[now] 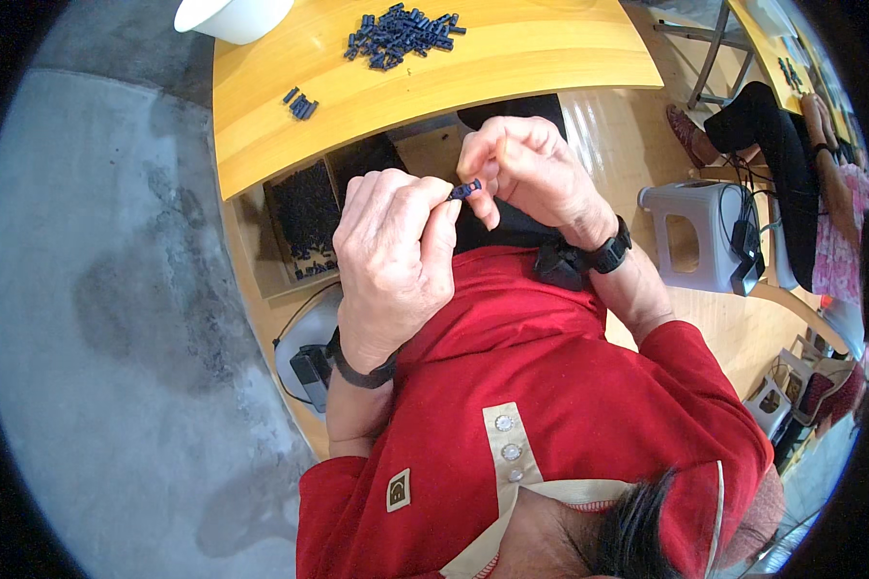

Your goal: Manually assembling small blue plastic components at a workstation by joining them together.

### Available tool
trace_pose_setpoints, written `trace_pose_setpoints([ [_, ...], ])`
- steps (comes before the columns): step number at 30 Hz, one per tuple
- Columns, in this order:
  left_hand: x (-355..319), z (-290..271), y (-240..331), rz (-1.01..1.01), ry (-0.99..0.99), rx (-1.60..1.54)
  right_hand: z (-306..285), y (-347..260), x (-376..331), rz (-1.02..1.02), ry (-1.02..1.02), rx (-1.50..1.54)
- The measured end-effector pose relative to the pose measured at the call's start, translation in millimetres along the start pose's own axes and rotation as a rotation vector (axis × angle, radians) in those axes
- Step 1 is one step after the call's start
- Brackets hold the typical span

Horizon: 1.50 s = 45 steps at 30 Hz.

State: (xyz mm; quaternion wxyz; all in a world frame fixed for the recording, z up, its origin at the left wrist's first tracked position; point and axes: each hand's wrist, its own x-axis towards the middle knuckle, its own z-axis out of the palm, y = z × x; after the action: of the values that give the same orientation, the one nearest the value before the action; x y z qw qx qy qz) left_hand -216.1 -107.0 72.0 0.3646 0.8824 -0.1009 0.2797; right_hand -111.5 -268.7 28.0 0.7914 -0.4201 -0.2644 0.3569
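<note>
My left hand [391,256] pinches a small dark blue plastic part [464,190] between thumb and forefinger, in front of my body and below the table's near edge. The part is short and roughly cylindrical, with a wider end that points toward my right hand [531,174]. My right hand's fingers are curled, with the fingertips close by that end. Whether something tiny sits in them is too small to tell. On the yellow table [512,68] lies a heap of similar dark blue parts [403,37]. A little group of parts [301,104] lies apart, nearer the left edge.
A white tub [232,17] stands at the table's far left. Under the table, a box [304,212] holds many dark pieces. A grey-white plastic stool [695,232] with black cables is at my right. Farther right, another person [845,207] sits at a table.
</note>
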Motion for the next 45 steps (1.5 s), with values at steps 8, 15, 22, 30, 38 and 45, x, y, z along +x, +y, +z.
trace_pose_setpoints([
  [8,2.4,1.1,5.1,0.05,0.009,0.115,-4.5,3.5,1.6,0.03,-0.07,0.182],
  [15,2.9,3.9,4.0,0.092,0.021,0.084,-4.2,6.2,2.3,0.195,-0.164,0.28],
  [22,0.8,7.8,0.2,0.095,0.092,0.113,-0.8,6.1,2.9,0.316,-0.191,0.446],
  [30,-2.5,11.8,-7.9,0.104,0.139,0.04,13.2,-2.7,3.7,0.342,-0.064,0.3],
  [38,0.1,9.8,-14.6,0.176,0.098,0.027,7.3,5.8,12.7,0.435,-0.152,0.385],
  [45,-0.4,10.0,-16.8,0.171,0.149,-0.018,15.5,7.9,15.1,0.404,-0.137,0.418],
])
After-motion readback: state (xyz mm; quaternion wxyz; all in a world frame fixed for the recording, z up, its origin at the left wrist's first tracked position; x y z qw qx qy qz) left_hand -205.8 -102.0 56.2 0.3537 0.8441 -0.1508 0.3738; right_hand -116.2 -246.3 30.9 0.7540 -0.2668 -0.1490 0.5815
